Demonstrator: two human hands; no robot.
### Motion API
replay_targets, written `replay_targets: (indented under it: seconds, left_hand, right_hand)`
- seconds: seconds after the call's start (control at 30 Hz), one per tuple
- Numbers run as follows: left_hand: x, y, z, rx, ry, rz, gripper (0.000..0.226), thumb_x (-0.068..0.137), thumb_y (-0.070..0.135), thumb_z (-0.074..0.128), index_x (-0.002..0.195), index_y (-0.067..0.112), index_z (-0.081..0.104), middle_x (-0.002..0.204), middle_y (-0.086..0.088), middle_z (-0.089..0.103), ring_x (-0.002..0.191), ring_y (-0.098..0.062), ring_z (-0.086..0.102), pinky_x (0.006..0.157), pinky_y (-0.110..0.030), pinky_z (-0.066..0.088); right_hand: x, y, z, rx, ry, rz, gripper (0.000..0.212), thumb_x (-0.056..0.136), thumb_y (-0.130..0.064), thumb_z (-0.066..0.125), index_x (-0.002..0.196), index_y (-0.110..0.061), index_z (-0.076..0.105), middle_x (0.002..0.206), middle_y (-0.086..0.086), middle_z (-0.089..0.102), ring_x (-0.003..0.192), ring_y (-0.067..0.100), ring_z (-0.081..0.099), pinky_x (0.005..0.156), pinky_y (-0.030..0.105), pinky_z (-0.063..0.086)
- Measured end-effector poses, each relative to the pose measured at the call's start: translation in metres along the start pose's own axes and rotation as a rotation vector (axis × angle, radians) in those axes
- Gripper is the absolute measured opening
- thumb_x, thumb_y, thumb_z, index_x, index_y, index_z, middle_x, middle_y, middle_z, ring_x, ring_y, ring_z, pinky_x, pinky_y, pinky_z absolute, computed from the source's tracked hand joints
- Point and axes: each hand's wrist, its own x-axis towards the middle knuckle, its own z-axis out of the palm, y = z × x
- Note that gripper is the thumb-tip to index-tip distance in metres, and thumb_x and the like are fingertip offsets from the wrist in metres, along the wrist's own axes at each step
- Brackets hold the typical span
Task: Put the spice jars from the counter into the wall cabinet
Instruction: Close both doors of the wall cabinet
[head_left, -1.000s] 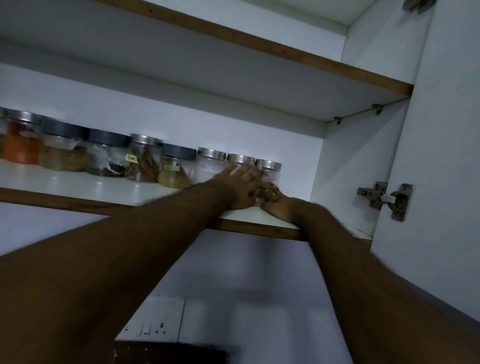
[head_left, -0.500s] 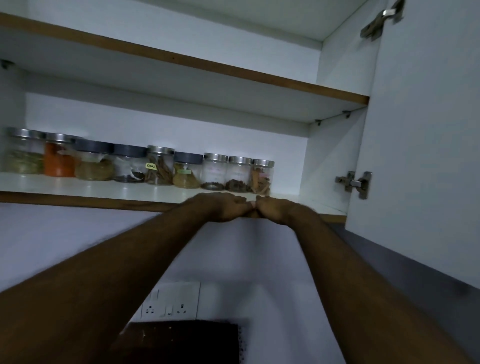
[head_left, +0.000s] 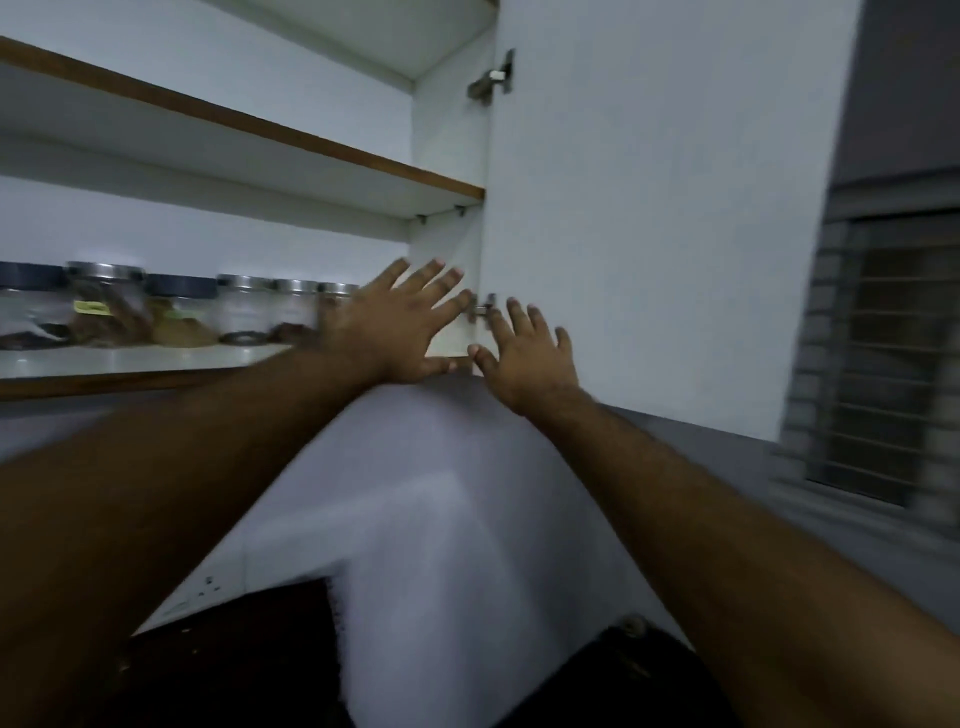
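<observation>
A row of several glass spice jars (head_left: 244, 312) with metal or dark lids stands on the lower shelf (head_left: 130, 361) of the open wall cabinet. My left hand (head_left: 395, 330) is raised with fingers spread at the shelf's right end, in front of the rightmost jar, holding nothing. My right hand (head_left: 530, 358) is also spread and empty, by the lower hinge (head_left: 485, 306) at the inner edge of the open white cabinet door (head_left: 649, 208).
An upper shelf (head_left: 234, 130) with a wooden edge runs above the jars. A wall socket (head_left: 202, 592) sits on the white wall below. A dark counter (head_left: 234, 665) lies at the bottom. A barred window (head_left: 883, 364) is at the right.
Both hands have left the jars and the shelf edge, moved right and opened with fingers spread. The view has swung right, so the door now fills the middle.
</observation>
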Motion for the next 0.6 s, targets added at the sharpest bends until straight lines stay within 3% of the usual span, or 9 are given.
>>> replay_targets:
  seconds: [0.17, 0.3, 0.47, 0.6]
  left_hand:
    - [0.054, 0.055, -0.060, 0.059, 0.179, 0.142, 0.092, 0.096, 0.075, 0.029, 0.165, 0.023, -0.003, 0.173, -0.008, -0.003, 0.160, -0.029, 0.000, 0.128, -0.052, 0.006]
    - [0.081, 0.119, -0.102, -0.004, 0.261, 0.230, 0.089, 0.097, 0.074, 0.027, 0.164, 0.023, -0.004, 0.173, -0.008, -0.003, 0.160, -0.029, 0.000, 0.128, -0.052, 0.004]
    - [0.109, 0.167, -0.131, -0.020, 0.279, 0.282, 0.087, 0.098, 0.074, 0.024, 0.164, 0.025, -0.004, 0.173, -0.006, -0.006, 0.160, -0.028, -0.005, 0.128, -0.053, 0.000]
    - [0.133, 0.182, -0.141, 0.016, 0.254, 0.264, 0.085, 0.099, 0.071, 0.025, 0.164, 0.024, -0.005, 0.173, -0.005, -0.007, 0.160, -0.027, -0.007, 0.128, -0.053, 0.001]
  right_hand:
    - [-0.055, 0.071, -0.067, -0.150, 0.132, 0.202, 0.071, 0.104, -0.060, 0.021, 0.163, -0.022, 0.008, 0.171, 0.002, -0.006, 0.157, 0.026, -0.008, 0.122, 0.056, 0.004]
    - [-0.094, 0.123, -0.106, -0.214, 0.136, 0.302, 0.073, 0.104, -0.061, 0.023, 0.163, -0.024, 0.001, 0.170, 0.000, -0.014, 0.157, 0.026, -0.012, 0.122, 0.058, 0.004]
    - [-0.106, 0.166, -0.130, -0.141, 0.118, 0.403, 0.082, 0.101, -0.064, 0.028, 0.162, -0.024, -0.008, 0.169, 0.001, -0.019, 0.157, 0.028, -0.011, 0.121, 0.060, 0.008]
    - [-0.097, 0.182, -0.139, 0.106, 0.042, 0.413, 0.089, 0.101, -0.060, 0.040, 0.161, -0.020, -0.013, 0.169, 0.004, -0.019, 0.158, 0.030, -0.001, 0.122, 0.063, 0.014]
